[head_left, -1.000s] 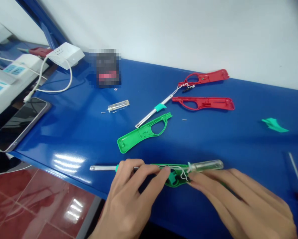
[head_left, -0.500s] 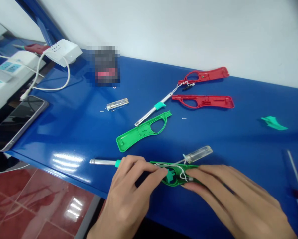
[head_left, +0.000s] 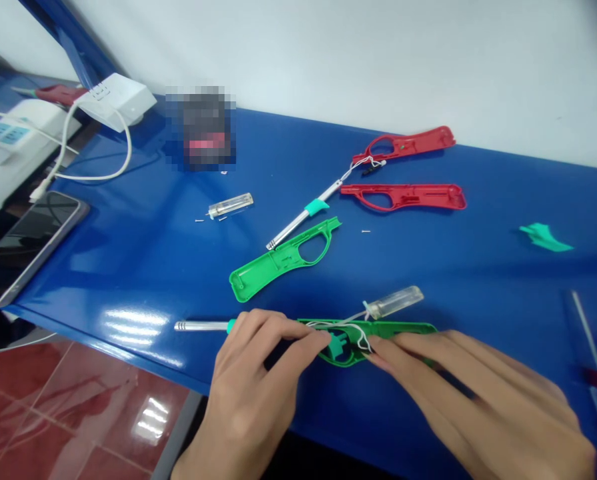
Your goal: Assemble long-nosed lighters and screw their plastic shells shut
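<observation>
Hands low over a blue worktop, you work at an open green shell half, its inside turned up near the front edge. Your left hand has its grip closed around the shell's front end, fingertips beside the green trigger piece. Your right hand brings its fingertips together at the white wires, apparently pinching them, though the exact contact is hidden.

The job looks partway along. The silver rod extends from the shell's front end, and the trigger piece lies in the loop, though whether either is fully seated cannot be told. The clear tank rests outside, just beyond the shell's far edge, a thin tube leading back toward it; the wires appear loose and unsettled.

The matching green half lies apart, so the shell remains uncovered. Farther back, two red halves, a second rod and a second tank sit unassembled, small screws scattered nearby.
</observation>
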Motion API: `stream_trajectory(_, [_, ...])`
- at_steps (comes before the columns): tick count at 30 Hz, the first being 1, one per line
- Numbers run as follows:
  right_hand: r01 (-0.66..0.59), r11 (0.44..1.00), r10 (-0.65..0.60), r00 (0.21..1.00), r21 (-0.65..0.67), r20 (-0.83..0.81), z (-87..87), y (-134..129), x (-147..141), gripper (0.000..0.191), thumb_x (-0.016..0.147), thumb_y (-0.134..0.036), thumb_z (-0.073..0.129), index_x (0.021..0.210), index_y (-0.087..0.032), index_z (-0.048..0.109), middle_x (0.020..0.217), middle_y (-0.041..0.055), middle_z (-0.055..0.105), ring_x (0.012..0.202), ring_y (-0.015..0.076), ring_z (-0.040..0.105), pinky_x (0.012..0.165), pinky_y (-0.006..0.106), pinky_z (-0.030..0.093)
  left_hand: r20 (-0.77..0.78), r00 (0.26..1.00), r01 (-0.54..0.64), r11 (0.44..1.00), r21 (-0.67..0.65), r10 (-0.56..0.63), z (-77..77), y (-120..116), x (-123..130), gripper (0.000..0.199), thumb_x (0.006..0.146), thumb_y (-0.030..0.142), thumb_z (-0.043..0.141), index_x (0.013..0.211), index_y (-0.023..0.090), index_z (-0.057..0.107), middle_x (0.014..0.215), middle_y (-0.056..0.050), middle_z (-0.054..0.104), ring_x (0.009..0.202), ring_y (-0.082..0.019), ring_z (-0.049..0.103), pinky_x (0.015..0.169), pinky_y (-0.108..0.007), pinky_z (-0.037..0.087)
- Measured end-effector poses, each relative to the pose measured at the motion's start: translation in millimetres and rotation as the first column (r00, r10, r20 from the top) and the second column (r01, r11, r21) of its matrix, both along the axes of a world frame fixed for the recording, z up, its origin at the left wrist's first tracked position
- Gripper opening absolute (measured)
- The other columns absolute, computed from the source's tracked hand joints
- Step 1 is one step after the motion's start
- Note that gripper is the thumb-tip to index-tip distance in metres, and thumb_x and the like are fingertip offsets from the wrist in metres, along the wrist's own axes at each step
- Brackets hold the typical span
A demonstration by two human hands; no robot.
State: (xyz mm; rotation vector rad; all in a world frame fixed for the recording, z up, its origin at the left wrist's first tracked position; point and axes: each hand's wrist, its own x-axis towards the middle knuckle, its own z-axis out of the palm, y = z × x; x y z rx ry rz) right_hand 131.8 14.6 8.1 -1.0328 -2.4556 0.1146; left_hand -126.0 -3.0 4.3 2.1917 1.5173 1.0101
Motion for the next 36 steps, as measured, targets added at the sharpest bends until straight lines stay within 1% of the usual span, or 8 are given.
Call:
stream_trajectory(4, [-0.025,1.0,0.025,1.0,0.018,-0.005,1.1,2,-2,0.032,0.111,-0.013,0.048,0.127,-0.016,0.075,0.116,0.0048,0.08,0.102,0.0203,0.07,0.099,0.036,0.047,-0.005,1.0,-0.007,1.0,0.009,0.007,-0.8,-1,0,0.037,0.102,-0.009,0.056,0.115,0.019,0.075,0.105,0.002,0.071,0.092,-0.012,0.059,0.084,-0.03,0.047])
stream_trajectory(10, [-0.086,0.996,0.086,0.996,-0.006,0.013,0.5,4,2,0.039,0.115,-0.021,0.039,0.133,-0.013,0.073,0.124,0.0104,0.076,0.11,0.0226,0.068,0.096,0.038,0.048,-0.012,1.0,-0.016,0.999,0.027,0.017,-2.9,0,1,0.034,0.105,-0.007,0.054,0.115,0.019,0.074,0.105,0.002,0.07,0.092,-0.012,0.059,0.083,-0.03,0.046])
stream_trajectory(13, [-0.096,0.995,0.096,0.994,-0.008,0.05,-0.9,3,5,0.039,0.115,-0.018,0.039,0.134,-0.014,0.073,0.125,0.0104,0.075,0.11,0.0227,0.067,0.095,0.037,0.048,-0.013,1.0,-0.019,0.999,0.025,0.02,-3.6,0,2,0.033,0.106,-0.006,0.055,0.115,0.019,0.074,0.105,0.002,0.07,0.093,-0.012,0.059,0.084,-0.03,0.046])
stream_trajectory(18, [-0.046,0.999,0.045,0.998,0.013,0.047,-2.7,4,1,0.029,0.107,-0.005,0.056,0.126,-0.017,0.075,0.114,0.0059,0.078,0.1,0.0201,0.07,0.092,0.035,0.049,-0.032,0.999,-0.028,0.999,0.021,0.029,-1.8,-1,2,0.031,0.109,-0.001,0.053,0.114,0.021,0.074,0.104,0.002,0.071,0.093,-0.012,0.06,0.086,-0.029,0.047])
stream_trajectory(23, [0.003,0.998,-0.004,1.0,0.065,0.017,-1.7,6,-6,0.024,0.102,-0.003,0.065,0.119,-0.016,0.077,0.108,0.0056,0.08,0.096,0.0198,0.074,0.09,0.035,0.052,-0.028,0.999,-0.036,0.999,0.023,0.036,-1.3,0,2,0.03,0.11,0.0,0.053,0.113,0.022,0.073,0.103,0.003,0.071,0.091,-0.012,0.06,0.083,-0.029,0.047])
stream_trajectory(26, [0.029,0.995,-0.031,0.999,0.096,0.018,-2.7,4,-6,0.021,0.101,-0.017,0.072,0.121,-0.022,0.079,0.105,0.0044,0.081,0.094,0.0209,0.076,0.086,0.035,0.057,-0.029,0.999,-0.04,0.999,0.02,0.04,-2.5,-1,2,0.029,0.11,0.0,0.054,0.113,0.022,0.073,0.102,0.004,0.071,0.091,-0.012,0.06,0.083,-0.03,0.046])
stream_trajectory(30, [0.025,0.995,-0.029,0.999,0.092,0.035,-7.8,-3,1,0.034,0.096,-0.045,0.08,0.126,-0.029,0.08,0.103,0.0056,0.081,0.096,0.0242,0.077,0.082,0.035,0.061,-0.035,0.998,-0.047,0.999,0.012,0.048,-5.1,-2,2,0.03,0.11,0.0,0.053,0.115,0.023,0.073,0.103,0.004,0.072,0.092,-0.012,0.059,0.084,-0.031,0.045])
stream_trajectory(36, [0.011,0.998,-0.016,0.997,0.066,0.078,-5.1,-5,6,0.034,0.097,-0.047,0.079,0.125,-0.029,0.08,0.103,0.0061,0.082,0.098,0.0244,0.076,0.082,0.034,0.061,-0.054,0.996,-0.069,0.997,0.033,0.071,-5.2,-2,3,0.029,0.111,0.003,0.053,0.112,0.024,0.074,0.102,0.004,0.071,0.091,-0.012,0.059,0.082,-0.03,0.045])
